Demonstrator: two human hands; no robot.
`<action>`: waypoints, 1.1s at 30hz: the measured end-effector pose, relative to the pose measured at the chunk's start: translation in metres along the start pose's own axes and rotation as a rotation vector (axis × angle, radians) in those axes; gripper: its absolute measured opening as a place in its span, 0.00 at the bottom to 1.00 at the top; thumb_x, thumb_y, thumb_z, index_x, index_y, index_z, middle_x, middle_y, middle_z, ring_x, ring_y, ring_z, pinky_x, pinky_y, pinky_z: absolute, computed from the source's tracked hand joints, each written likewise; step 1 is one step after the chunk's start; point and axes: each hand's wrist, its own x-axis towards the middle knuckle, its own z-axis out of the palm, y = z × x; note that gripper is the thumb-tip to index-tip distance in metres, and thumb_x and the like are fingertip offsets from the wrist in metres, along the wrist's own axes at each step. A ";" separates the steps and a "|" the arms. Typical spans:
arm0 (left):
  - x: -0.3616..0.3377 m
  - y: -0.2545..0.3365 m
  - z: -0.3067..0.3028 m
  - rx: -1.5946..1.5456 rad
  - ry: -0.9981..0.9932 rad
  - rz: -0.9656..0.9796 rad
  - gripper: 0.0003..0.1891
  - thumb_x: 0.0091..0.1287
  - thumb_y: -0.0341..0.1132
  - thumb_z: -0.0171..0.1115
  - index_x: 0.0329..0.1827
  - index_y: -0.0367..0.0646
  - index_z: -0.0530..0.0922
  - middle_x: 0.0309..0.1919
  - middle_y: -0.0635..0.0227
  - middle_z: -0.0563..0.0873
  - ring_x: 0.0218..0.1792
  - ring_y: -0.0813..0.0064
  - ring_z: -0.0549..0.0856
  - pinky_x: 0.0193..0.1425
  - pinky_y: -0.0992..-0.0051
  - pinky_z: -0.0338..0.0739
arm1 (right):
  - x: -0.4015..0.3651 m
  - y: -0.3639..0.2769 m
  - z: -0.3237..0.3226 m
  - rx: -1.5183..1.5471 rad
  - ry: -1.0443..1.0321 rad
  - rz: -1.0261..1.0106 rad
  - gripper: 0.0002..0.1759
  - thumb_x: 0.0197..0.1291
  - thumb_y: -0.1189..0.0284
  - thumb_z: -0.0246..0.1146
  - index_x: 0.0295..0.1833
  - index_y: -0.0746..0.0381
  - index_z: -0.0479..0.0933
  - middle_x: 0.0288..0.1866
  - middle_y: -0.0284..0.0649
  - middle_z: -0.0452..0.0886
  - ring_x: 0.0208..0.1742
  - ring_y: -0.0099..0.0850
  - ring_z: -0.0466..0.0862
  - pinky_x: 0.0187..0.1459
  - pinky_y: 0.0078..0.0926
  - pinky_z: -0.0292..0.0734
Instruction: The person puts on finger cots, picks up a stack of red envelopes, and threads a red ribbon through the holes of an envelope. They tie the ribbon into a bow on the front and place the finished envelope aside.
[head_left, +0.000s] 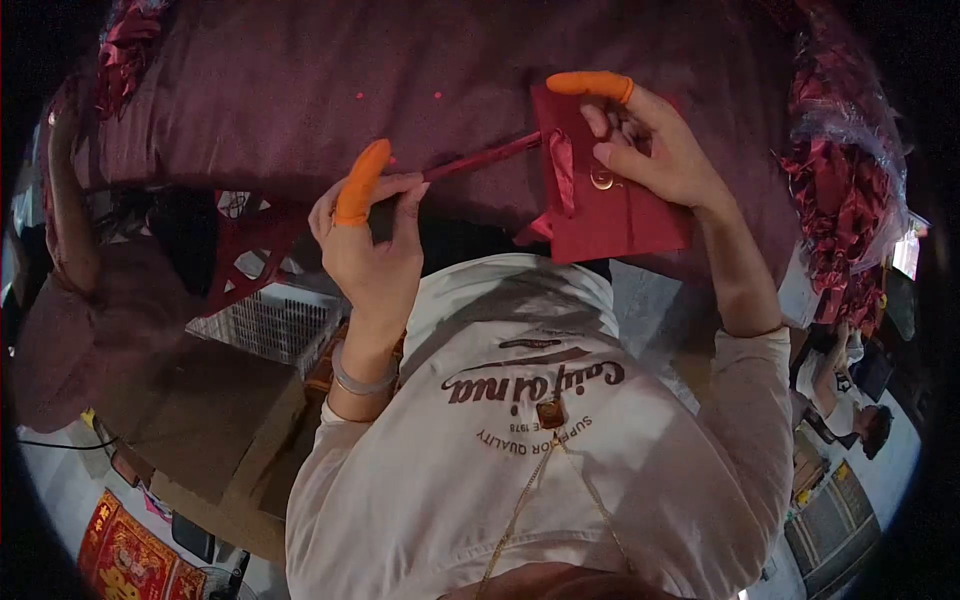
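A flat red paper gift bag [640,225] with a small gold emblem lies near the front edge of the cloth-covered table. My right hand [650,150] rests over its upper part, thumb and fingers curled in, the index finger in an orange finger cot stretched out along the top. A red satin ribbon [485,158] runs from the bag to the left, pulled taut. My left hand [370,240], also with an orange finger cot, pinches the ribbon's far end between thumb and fingers. Another loop of ribbon [563,172] hangs across the bag's face.
Dark red cloth [300,90] covers the table. Bunches of red ribbon in clear plastic [840,190] hang at its right end. A cardboard box [190,420] and a grey plastic crate [275,322] stand at my left. One person [100,310] is at the left, another [845,405] at the right.
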 end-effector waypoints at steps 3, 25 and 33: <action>-0.006 -0.002 0.001 0.031 0.003 0.033 0.18 0.50 0.24 0.70 0.45 0.40 0.79 0.36 0.72 0.85 0.49 0.69 0.76 0.56 0.70 0.65 | 0.002 -0.006 0.001 0.022 -0.001 0.057 0.31 0.50 0.77 0.60 0.64 0.55 0.69 0.34 0.24 0.68 0.29 0.14 0.64 0.32 0.11 0.62; 0.080 0.084 0.004 -0.791 -0.220 -0.016 0.25 0.61 0.24 0.62 0.61 0.32 0.67 0.47 0.64 0.80 0.36 0.87 0.75 0.43 0.87 0.69 | -0.065 -0.081 -0.035 0.156 0.204 -0.179 0.49 0.46 0.67 0.74 0.71 0.65 0.55 0.60 0.43 0.70 0.57 0.31 0.73 0.61 0.31 0.64; 0.095 0.038 0.016 -0.169 0.345 0.145 0.24 0.60 0.23 0.61 0.60 0.35 0.67 0.54 0.61 0.77 0.48 0.66 0.78 0.53 0.70 0.71 | -0.062 -0.017 -0.020 -0.727 0.605 0.568 0.32 0.52 0.70 0.67 0.63 0.64 0.65 0.56 0.51 0.70 0.54 0.44 0.73 0.54 0.38 0.70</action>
